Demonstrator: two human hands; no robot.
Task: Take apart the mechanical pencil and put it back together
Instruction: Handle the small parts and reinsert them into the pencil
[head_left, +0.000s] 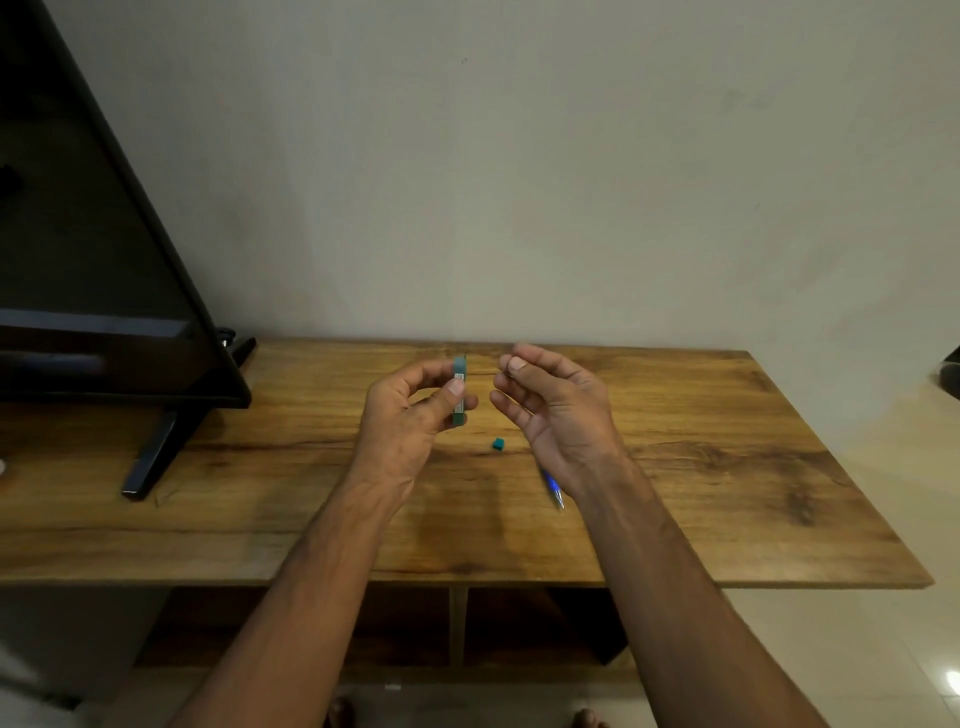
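Hands raised over the tabletop, refill case in the left

The left hand (405, 415) pinches a slim teal plastic lead case (459, 389) upright between thumb and fingers. The right hand (556, 410) has thumb and forefinger pressed tip to tip, perhaps on a lead too fine to make out. Below them a small teal cap (497, 443) sits on the wood-grain tabletop (727, 467). The blue mechanical pencil (554, 488) lies there too, its upper part hidden by the right wrist. A black television (104, 260) stands far left.
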